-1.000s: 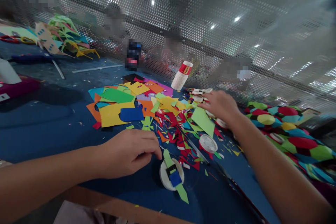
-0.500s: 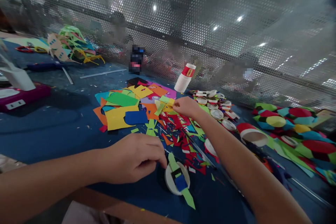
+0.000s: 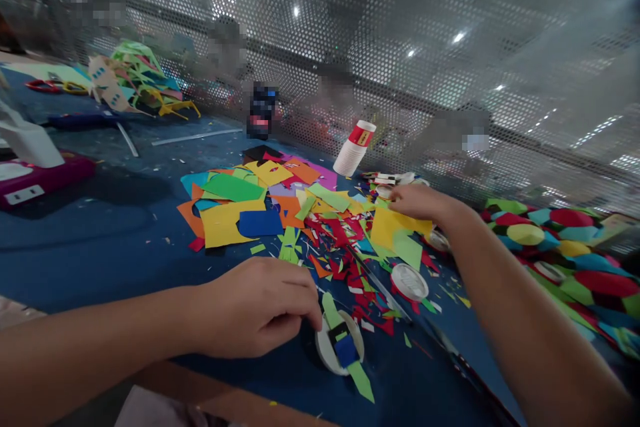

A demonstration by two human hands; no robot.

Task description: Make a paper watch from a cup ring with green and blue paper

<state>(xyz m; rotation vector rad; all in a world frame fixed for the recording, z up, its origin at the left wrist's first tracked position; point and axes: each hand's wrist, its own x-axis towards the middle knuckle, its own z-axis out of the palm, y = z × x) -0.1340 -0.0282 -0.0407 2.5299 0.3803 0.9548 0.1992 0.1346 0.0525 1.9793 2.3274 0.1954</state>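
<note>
My left hand point(image 3: 265, 307) is curled above the near part of the table, its fingertips at the rim of a cut-down white paper cup point(image 3: 327, 350). Across that cup runs a light green paper strip point(image 3: 361, 380) with pointed ends, bearing a black piece and a blue paper square point(image 3: 345, 351). My right hand point(image 3: 420, 203) is closed at the right of the scrap pile, its fingers pinched at a yellow paper sheet point(image 3: 385, 230). A light green piece point(image 3: 409, 248) overlaps that sheet. What lies under the right fingers is partly hidden.
Coloured paper sheets point(image 3: 225, 223) and small scraps spread over the blue table. Scissors point(image 3: 455, 350) lie near my right forearm. A stack of paper cups point(image 3: 354, 150) stands by the mesh barrier. Colourful paper crafts point(image 3: 570, 227) are at right, a purple power strip point(image 3: 50, 180) at left.
My right hand has moved right from the middle of the scraps, and the yellow sheet now lies at its fingers. My left hand stays at the cut-down cup.
</note>
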